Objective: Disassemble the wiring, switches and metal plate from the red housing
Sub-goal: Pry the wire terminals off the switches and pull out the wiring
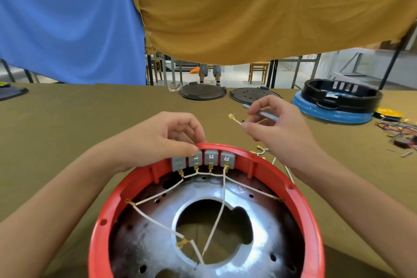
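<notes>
Red housing (126, 189): our left hand (158, 137) pinches the twelve-o'clock switches (203, 158); right hand (275, 124) grips a freed wire (234, 119) and tool (264, 115). Next, we judge, unplug remaining terminals.

No text, brand or number could be read anywhere. The four small grey plastic switch blocks (203, 159) set in the far rim of the round red plastic housing (300, 201), just under the left thumb's grip, bore small pale marks, too blurred to make out as letters.
</notes>
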Demonstrator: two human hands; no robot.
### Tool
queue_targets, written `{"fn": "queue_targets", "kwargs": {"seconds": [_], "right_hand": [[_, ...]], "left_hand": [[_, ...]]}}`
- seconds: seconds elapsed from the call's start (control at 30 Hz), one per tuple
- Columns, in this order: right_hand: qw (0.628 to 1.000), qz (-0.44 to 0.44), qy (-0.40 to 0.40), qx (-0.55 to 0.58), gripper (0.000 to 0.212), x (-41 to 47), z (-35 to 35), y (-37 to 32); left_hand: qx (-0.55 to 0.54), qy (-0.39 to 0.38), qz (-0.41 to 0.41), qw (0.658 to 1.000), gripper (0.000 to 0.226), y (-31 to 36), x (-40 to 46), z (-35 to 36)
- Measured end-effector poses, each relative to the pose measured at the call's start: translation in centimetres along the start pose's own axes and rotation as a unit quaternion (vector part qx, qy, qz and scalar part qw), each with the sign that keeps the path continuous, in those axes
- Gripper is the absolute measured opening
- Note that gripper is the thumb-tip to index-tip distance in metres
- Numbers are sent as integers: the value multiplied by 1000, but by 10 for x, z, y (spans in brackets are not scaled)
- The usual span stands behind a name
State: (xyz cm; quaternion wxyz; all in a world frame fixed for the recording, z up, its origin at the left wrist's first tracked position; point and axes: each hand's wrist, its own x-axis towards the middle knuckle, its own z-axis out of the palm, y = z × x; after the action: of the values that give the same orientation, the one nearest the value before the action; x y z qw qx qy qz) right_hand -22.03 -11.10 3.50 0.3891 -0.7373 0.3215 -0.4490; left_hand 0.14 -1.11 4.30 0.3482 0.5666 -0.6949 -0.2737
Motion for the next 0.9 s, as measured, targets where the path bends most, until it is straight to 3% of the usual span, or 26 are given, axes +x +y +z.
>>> {"fn": "queue_targets", "kwargs": {"seconds": [0.2, 0.4, 0.5, 0.73, 0.9], "right_hand": [[987, 88, -6, -134, 25, 12, -11, 19], [949, 81, -39, -303, 22, 15, -13, 30], [942, 51, -34, -331, 15, 14, -11, 30], [993, -40, -17, -113, 10, 3, -6, 11], [995, -46, -48, 76, 7, -4, 1, -1]], "left_hand": [[52, -9, -1, 999, 23, -3, 1, 2], [79, -28, 6, 996, 21, -4, 2, 3], [78, -24, 11, 997, 20, -5, 2, 4], [86, 1, 11, 996, 18, -6, 3, 2], [84, 15, 3, 996, 18, -9, 4, 1]]}}
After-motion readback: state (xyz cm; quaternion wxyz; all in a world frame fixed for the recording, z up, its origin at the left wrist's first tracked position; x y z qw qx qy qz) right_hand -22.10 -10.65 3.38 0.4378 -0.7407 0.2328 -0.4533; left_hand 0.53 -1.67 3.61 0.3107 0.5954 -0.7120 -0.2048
